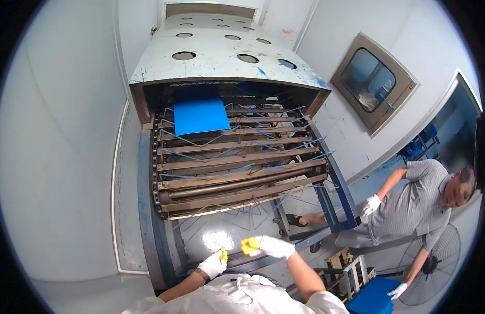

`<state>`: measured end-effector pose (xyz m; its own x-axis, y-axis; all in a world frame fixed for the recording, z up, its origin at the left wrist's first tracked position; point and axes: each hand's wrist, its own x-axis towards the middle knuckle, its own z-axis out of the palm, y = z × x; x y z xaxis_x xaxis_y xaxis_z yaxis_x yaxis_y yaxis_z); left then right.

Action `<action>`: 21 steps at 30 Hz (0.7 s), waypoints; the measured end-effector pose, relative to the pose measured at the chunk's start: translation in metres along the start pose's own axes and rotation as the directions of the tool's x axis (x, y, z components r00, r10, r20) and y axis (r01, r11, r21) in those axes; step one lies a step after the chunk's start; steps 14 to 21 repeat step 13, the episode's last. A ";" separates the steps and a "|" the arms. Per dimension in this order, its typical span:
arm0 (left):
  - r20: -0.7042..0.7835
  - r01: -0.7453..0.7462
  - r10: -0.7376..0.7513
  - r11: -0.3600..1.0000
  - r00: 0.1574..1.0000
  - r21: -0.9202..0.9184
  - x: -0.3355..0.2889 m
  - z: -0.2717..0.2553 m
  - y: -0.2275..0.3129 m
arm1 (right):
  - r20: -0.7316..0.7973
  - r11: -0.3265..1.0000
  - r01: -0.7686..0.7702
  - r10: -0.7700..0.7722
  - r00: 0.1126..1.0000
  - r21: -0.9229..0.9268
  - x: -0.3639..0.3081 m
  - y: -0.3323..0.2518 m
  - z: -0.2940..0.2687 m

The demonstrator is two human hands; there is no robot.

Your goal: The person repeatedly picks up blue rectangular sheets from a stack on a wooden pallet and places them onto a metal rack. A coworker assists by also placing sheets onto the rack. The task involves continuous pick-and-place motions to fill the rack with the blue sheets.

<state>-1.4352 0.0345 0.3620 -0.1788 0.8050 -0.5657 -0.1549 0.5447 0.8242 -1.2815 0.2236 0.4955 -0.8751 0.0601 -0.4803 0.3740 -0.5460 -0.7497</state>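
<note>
My left hand (pixel 213 265), in a white glove with yellow fingertips, is low in front of the conveyor's near end. Its fingers look drawn together, and nothing shows in them. To its right, my right hand (pixel 274 247) wears the same kind of glove. Its yellow fingertips are bunched and point left, with no object visible between them. Both hands are apart from the conveyor (pixel 237 165), which has brown cross slats and zigzag wire supports. Farther back, a flat blue panel (pixel 201 116) lies on the wires, partly beneath the hood.
A pale hood (pixel 216 62) with round holes covers the far conveyor. At right, a gloved person (pixel 410 196) touches a stack of blue panels (pixel 376 296) near a round fan (pixel 433 264). A blue frame rail (pixel 334 183) borders the conveyor; a window (pixel 369 76) is beyond.
</note>
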 end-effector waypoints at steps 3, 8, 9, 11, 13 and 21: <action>-0.075 0.134 -0.154 0.965 0.985 -0.225 -0.010 -0.014 0.025 | 0.034 0.749 0.303 -0.352 0.935 -0.589 0.046 -0.105 0.019; 0.036 -0.382 0.454 0.701 0.890 0.602 -0.019 -0.039 0.045 | -0.159 0.884 0.410 -0.382 0.911 0.226 0.178 -0.209 0.004; 0.037 -0.401 0.473 0.698 0.880 0.593 -0.016 -0.043 0.046 | -0.154 0.867 0.413 -0.384 0.910 0.280 0.206 -0.220 -0.005; 0.039 -0.443 0.517 0.690 0.855 0.572 -0.008 -0.047 0.045 | -0.266 0.823 0.468 -0.395 0.879 0.323 0.253 -0.227 -0.015; 0.006 -0.438 0.506 0.740 0.863 0.511 0.002 -0.051 0.045 | -0.360 0.797 0.447 -0.310 0.880 0.405 0.302 -0.222 -0.040; 0.006 -0.438 0.506 0.740 0.863 0.511 0.002 -0.051 0.045 | -0.360 0.797 0.447 -0.310 0.880 0.405 0.302 -0.222 -0.040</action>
